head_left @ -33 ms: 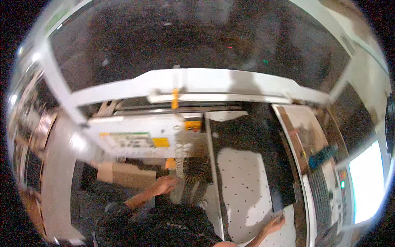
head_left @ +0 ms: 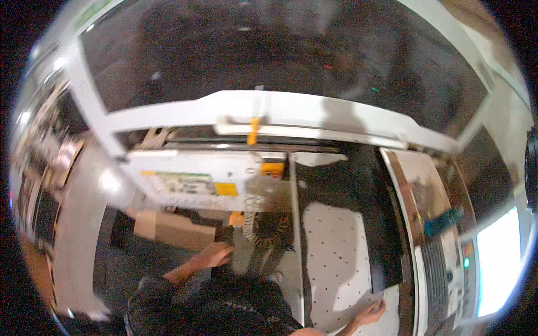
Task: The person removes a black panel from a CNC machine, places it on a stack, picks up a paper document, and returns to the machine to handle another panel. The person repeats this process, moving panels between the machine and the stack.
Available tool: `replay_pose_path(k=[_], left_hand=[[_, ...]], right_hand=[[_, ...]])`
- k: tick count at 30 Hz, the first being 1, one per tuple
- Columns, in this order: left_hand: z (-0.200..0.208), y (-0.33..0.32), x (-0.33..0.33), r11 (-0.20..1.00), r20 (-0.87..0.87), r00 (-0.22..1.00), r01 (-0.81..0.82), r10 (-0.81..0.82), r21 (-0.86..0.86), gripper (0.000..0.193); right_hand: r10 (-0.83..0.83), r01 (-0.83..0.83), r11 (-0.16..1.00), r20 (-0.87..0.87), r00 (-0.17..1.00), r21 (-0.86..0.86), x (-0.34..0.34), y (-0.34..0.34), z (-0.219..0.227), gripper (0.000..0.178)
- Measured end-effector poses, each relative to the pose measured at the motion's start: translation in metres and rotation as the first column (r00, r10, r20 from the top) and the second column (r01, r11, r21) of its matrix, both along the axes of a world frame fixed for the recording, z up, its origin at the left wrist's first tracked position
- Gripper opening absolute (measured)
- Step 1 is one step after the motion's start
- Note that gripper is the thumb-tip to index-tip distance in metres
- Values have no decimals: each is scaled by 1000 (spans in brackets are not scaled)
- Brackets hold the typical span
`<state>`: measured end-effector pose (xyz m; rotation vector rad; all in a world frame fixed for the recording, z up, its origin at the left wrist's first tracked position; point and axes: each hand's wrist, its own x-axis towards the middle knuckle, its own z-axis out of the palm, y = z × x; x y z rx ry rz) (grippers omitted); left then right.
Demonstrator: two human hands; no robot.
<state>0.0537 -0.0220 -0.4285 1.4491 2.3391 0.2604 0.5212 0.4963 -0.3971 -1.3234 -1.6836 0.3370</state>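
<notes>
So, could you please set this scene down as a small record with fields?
View: head camera, somewhat blurred
Left hand: left hand near the right end of a cardboard box; grip unclear
Right hand: right hand over a white board with holes; contact unclear
Between them: coiled cable hanging beside a white panel
Panel marking: yellow label
Far side: wide dark window above a white frame
Right side: keyboard, bright screen, green light
</notes>
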Motion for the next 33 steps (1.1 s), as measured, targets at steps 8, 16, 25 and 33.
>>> replay_pose_path(k=[8,16,25,33], left_hand=[[87,-157,218,997,126,989,-80,82,-19,92],[65,-171,298,844,198,978,-160,66,511,61],[17,-200,367,802,-3,950,-262,312,537,59],[26,-222,383,756,149,920,-384,363,530,54]], right_hand=[[-71,25,991,352,933,133,34,-77,16,46],[-110,50,992,623,775,113,100,-81,25,31],[-183,238,971,689,701,15,74,-97,46,41],[-172,281,956,625,762,-79,89,-72,32,49]])
